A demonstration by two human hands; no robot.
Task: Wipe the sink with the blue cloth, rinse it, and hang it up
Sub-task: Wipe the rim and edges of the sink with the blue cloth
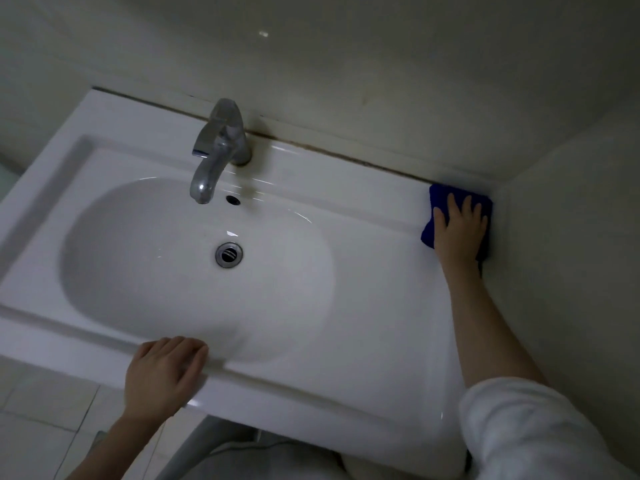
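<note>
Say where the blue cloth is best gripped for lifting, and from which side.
Probably pinch the cloth at its near-left corner, coming from the basin side. It lies flat in the back right corner of the sink under the right hand, fingers straight, with walls close behind and to its right, so only the left edge looks free.

I find no text, label, brand, number or sign that I can read. The sink (363, 306) between my hands is plain white. The tap (221, 147), beyond my left hand (161, 372), shows only shiny metal, and any mark on it is too blurred to tell. The blue cloth (438, 197) under my right hand (459, 233) shows no tag with letters. The wall (346, 64) beyond both hands carries only stains, no writing.
</note>
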